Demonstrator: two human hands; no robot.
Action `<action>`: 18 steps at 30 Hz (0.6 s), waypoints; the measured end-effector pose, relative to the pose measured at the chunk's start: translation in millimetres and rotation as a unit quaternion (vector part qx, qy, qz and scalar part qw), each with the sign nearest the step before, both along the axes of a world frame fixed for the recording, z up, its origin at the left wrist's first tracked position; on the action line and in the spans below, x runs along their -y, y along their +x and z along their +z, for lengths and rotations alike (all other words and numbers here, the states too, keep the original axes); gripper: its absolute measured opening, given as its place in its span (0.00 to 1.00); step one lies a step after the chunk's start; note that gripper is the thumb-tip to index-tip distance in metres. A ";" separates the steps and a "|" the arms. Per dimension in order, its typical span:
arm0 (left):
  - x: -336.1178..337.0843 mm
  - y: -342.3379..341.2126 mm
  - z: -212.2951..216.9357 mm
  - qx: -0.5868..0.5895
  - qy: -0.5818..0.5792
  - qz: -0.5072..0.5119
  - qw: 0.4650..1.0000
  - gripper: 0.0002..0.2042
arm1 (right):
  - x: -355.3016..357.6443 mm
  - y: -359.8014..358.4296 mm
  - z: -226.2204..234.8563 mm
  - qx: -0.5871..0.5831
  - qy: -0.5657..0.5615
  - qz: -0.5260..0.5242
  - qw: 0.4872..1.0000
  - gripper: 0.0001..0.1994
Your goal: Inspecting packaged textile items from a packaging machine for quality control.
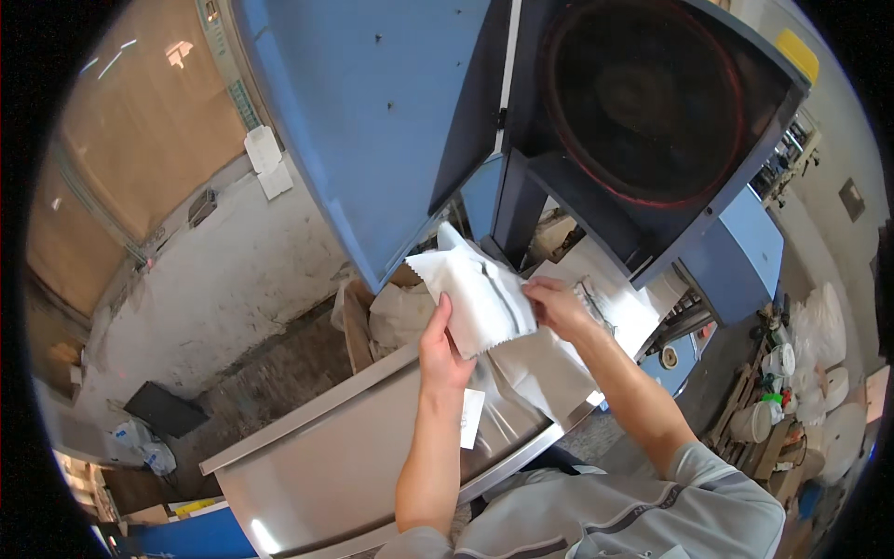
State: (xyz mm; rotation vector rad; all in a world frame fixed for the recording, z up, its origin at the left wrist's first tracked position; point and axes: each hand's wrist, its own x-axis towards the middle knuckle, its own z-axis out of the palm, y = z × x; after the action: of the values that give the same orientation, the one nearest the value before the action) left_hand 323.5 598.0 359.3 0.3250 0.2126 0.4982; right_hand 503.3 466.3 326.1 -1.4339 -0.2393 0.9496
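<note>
A person's left hand [443,347] and right hand [557,306] both pinch a white cloth [477,293], holding it up over a steel table [354,447]. More cloths [549,368] lie beneath. Beyond stands a blue machine [391,102] with a dark round opening [643,98].

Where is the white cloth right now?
The white cloth is in the middle of the head view, held up between the left hand and right hand, above the steel table and below the blue machine.
</note>
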 end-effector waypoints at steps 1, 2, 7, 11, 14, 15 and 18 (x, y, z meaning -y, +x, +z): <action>1.0 -0.1 1.4 0.002 0.000 -0.001 1.000 0.21 | -7.0 -7.4 -0.4 -0.004 -0.018 0.010 1.000 0.07; 1.7 -0.4 3.1 0.000 0.003 -0.005 1.000 0.21 | -8.7 -13.7 7.4 0.039 -0.059 0.048 0.996 0.12; 2.1 -2.3 7.6 0.027 0.027 0.008 0.999 0.22 | 0.7 -33.6 44.9 0.407 -0.038 -0.036 0.912 0.20; 5.7 -2.4 5.1 0.009 0.045 0.016 0.999 0.23 | 7.0 -67.6 96.0 0.332 0.040 0.070 0.940 0.22; 11.4 3.1 5.4 -0.016 0.061 0.021 0.998 0.22 | 5.2 -76.8 103.3 0.321 0.018 0.101 0.942 0.25; 13.0 4.4 6.7 -0.018 0.058 0.020 0.998 0.22 | 4.2 -79.1 104.7 0.341 0.007 0.104 0.934 0.26; 17.2 9.3 7.8 -0.014 0.063 0.023 0.998 0.22 | 5.1 -77.9 102.2 0.378 -0.019 0.105 0.920 0.28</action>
State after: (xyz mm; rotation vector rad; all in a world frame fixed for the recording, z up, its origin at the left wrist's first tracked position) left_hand 332.9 580.8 367.1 0.4504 0.2169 0.5537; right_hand 425.4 461.2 428.3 -1.7880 -0.9666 0.5219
